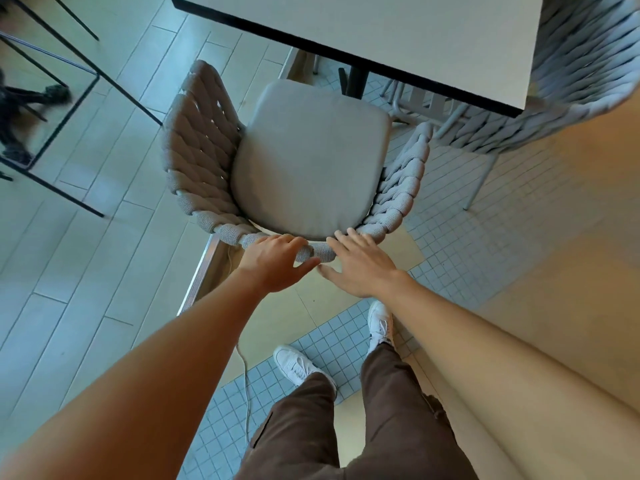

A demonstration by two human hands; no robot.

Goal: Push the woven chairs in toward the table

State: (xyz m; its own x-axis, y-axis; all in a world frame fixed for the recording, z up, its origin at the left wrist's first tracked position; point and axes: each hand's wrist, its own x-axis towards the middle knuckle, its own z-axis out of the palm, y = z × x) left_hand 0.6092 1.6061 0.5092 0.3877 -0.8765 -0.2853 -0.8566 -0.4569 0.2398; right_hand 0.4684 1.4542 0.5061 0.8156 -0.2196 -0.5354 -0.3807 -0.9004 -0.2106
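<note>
Looks like a café or restaurant seating area: pale square table (415,32) on a single dark pedestal, matching woven chairs (207,147) with grey seat cushions (308,157), black metal-frame furniture (52,81) at left, small blue mosaic tiles (467,244) meeting long plank tiles (86,254).

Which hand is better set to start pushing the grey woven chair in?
Left hand: fingers already curl over the grey woven chair's back rim. Right hand lies open, only fingertips reaching it.
</note>
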